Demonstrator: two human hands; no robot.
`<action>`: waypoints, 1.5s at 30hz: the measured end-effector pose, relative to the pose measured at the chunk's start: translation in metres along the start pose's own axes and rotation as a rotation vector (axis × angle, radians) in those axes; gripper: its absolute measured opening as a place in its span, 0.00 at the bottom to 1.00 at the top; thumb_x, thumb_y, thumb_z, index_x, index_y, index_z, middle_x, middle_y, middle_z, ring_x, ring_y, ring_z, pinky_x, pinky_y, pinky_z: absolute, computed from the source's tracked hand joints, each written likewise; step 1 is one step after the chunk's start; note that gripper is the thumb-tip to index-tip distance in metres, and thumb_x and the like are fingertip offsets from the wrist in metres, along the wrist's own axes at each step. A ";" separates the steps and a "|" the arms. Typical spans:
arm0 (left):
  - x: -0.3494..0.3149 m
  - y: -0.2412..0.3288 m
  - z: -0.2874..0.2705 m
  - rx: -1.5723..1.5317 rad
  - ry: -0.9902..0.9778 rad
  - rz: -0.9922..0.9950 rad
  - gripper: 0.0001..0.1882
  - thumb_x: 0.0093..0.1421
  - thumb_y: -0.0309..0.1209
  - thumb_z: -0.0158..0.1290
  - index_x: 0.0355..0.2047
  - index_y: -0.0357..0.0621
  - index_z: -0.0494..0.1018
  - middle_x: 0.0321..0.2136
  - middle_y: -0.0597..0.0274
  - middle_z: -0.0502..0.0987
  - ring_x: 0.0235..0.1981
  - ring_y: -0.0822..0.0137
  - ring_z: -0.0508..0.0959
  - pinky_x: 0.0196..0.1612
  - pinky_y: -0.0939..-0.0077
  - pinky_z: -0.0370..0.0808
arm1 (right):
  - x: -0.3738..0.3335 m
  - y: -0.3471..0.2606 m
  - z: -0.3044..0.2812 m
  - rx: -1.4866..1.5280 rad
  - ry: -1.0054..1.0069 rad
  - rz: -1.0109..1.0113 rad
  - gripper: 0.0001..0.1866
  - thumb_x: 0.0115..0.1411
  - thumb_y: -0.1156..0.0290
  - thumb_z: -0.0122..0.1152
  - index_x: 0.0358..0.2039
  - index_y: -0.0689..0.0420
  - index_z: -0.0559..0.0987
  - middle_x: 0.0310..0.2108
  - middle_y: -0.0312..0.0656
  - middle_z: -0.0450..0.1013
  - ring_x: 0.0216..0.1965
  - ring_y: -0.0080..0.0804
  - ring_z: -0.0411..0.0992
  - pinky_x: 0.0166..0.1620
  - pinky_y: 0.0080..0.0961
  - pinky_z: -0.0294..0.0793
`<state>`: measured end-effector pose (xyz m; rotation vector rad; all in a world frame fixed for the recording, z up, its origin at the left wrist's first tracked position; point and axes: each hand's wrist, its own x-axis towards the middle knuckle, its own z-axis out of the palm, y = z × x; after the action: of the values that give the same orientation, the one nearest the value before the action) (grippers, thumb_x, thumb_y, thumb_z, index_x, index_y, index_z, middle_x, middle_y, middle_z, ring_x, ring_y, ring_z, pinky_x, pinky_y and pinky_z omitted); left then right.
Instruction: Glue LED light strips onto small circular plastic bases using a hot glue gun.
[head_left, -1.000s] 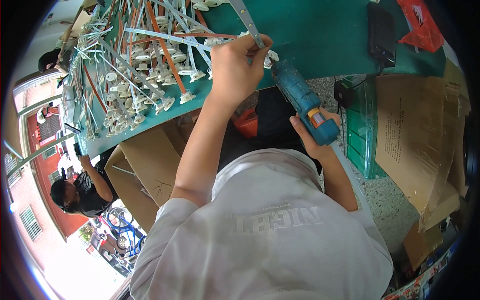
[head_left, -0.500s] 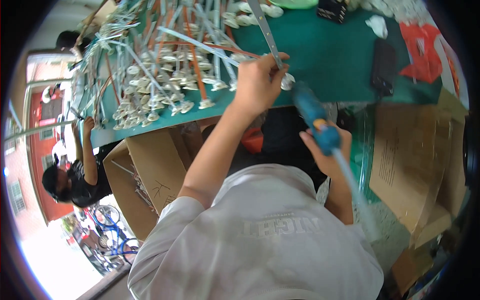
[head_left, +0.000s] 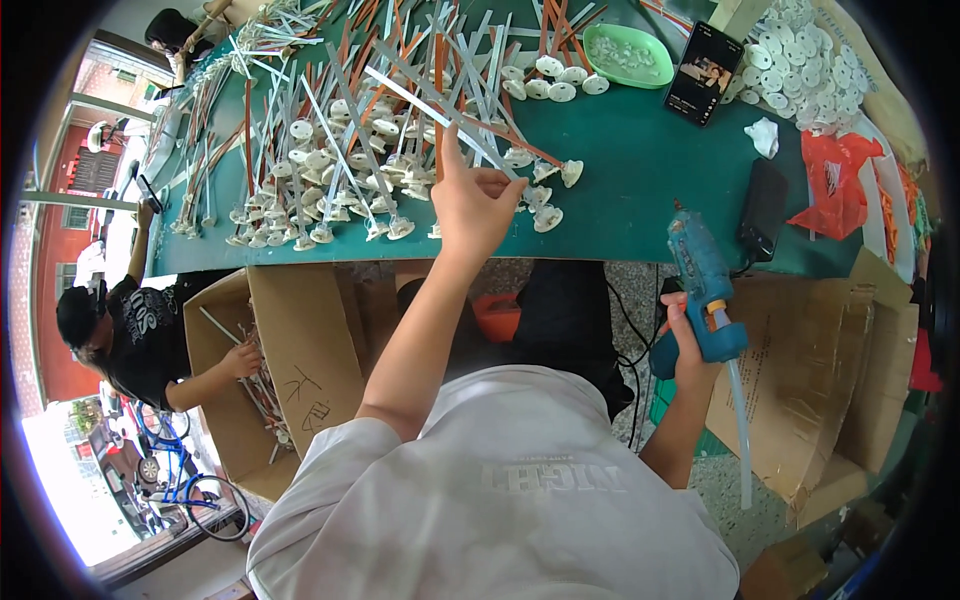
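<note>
My left hand (head_left: pixel 468 205) is over the front part of the green table (head_left: pixel 620 150), thumb and fingers pinched on a thin grey strip (head_left: pixel 415 78). That strip slants up and away to the left, over many others. A white round base (head_left: pixel 547 218) lies just beyond my fingertips; whether it belongs to the held strip I cannot tell. My right hand (head_left: pixel 685 345) grips a blue glue gun (head_left: pixel 697 245) by its handle at the table's front edge, nozzle pointing away from me. A translucent glue stick (head_left: pixel 741 430) sticks out of its back end.
Grey and brown strips with white bases (head_left: pixel 330 180) crowd the table's left. Far right are a green bowl (head_left: pixel 628 55), a phone (head_left: pixel 705 75), white discs (head_left: pixel 800 70), a black device (head_left: pixel 764 210) and a red bag (head_left: pixel 840 185). Cardboard boxes (head_left: pixel 310 340) flank me; a co-worker (head_left: pixel 130 320) reaches into the left one.
My left hand has moved left with the strip, down among the other strips. My right hand has drawn the glue gun away to the right. The co-worker's hand has gone into the box.
</note>
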<state>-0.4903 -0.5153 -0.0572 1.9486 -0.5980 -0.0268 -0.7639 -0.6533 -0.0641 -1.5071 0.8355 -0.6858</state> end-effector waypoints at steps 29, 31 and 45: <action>0.035 0.005 0.017 0.110 -0.178 0.014 0.56 0.49 0.28 0.70 0.69 0.28 0.44 0.26 0.51 0.84 0.26 0.61 0.86 0.33 0.73 0.82 | 0.007 0.009 0.012 -0.061 -0.071 -0.047 0.11 0.60 0.72 0.64 0.41 0.63 0.80 0.37 0.45 0.80 0.28 0.25 0.74 0.34 0.25 0.76; 0.037 0.015 0.012 0.275 -0.242 0.145 0.52 0.48 0.29 0.70 0.69 0.37 0.53 0.23 0.53 0.83 0.22 0.59 0.84 0.32 0.70 0.81 | 0.008 0.007 0.012 -0.009 -0.064 -0.027 0.10 0.60 0.72 0.64 0.41 0.63 0.79 0.37 0.45 0.80 0.29 0.25 0.74 0.34 0.25 0.76; 0.023 0.005 -0.074 0.293 -0.249 0.710 0.12 0.51 0.18 0.63 0.38 0.38 0.81 0.38 0.55 0.81 0.38 0.55 0.81 0.39 0.67 0.78 | 0.003 -0.005 0.021 0.126 -0.191 0.083 0.10 0.56 0.74 0.70 0.38 0.63 0.81 0.33 0.41 0.80 0.33 0.29 0.78 0.39 0.25 0.77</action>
<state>-0.4512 -0.4639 -0.0138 1.9158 -1.5002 0.2807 -0.7449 -0.6438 -0.0618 -1.3920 0.6929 -0.5147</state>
